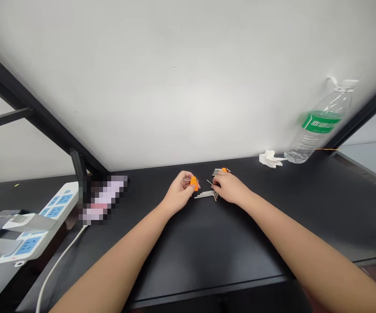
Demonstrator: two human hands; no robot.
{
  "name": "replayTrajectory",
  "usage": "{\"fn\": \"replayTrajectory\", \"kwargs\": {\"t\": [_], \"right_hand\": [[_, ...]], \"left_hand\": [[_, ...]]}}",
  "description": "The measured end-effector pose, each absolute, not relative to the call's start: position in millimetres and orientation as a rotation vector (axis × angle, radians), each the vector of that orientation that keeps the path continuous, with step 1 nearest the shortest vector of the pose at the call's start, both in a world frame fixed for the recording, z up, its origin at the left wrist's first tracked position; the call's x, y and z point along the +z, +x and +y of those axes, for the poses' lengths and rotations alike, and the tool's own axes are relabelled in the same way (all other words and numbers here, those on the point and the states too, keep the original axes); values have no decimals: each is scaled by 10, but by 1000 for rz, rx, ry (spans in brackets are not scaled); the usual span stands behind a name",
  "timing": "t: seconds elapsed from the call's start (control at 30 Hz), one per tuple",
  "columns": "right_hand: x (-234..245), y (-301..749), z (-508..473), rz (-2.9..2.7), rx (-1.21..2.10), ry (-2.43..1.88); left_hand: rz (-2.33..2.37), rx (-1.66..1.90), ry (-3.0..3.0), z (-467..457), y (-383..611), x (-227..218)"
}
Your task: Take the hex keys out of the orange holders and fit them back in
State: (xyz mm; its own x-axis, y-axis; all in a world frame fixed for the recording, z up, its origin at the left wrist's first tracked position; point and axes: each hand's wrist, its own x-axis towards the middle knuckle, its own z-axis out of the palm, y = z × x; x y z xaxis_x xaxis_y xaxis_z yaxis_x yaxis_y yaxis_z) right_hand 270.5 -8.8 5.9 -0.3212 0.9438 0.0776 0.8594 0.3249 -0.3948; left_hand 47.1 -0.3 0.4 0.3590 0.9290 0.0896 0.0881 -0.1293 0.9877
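My left hand (pixel 178 193) grips an orange hex key holder (pixel 194 183), with a thin metal key sticking out of it to the left. Close by on the right, my right hand (pixel 228 187) pinches a small hex key (pixel 209 182) between its fingertips. Several loose L-shaped hex keys (pixel 205 194) lie on the black tabletop between and just below the two hands. Behind my right hand rests a second orange holder (pixel 224 170) with several keys in it, partly hidden by the hand.
A large clear bottle (pixel 320 124) with a green label stands at the back right beside a crumpled white tissue (pixel 271 159). To the left are a pixelated phone-like object (pixel 104 202), a white cable (pixel 59 261) and a power strip (pixel 49 221). A white wall rises behind the black table (pixel 207 252).
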Motion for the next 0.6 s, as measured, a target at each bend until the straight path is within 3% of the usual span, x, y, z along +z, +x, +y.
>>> {"fn": "replayTrajectory", "kwargs": {"t": [0.37, 0.6], "right_hand": [[129, 2762, -56, -2390, 270, -1962], [204, 2828, -99, -2384, 367, -1885]], "left_hand": [[901, 975, 1550, 3, 467, -43], [893, 998, 1540, 23, 474, -47]]}}
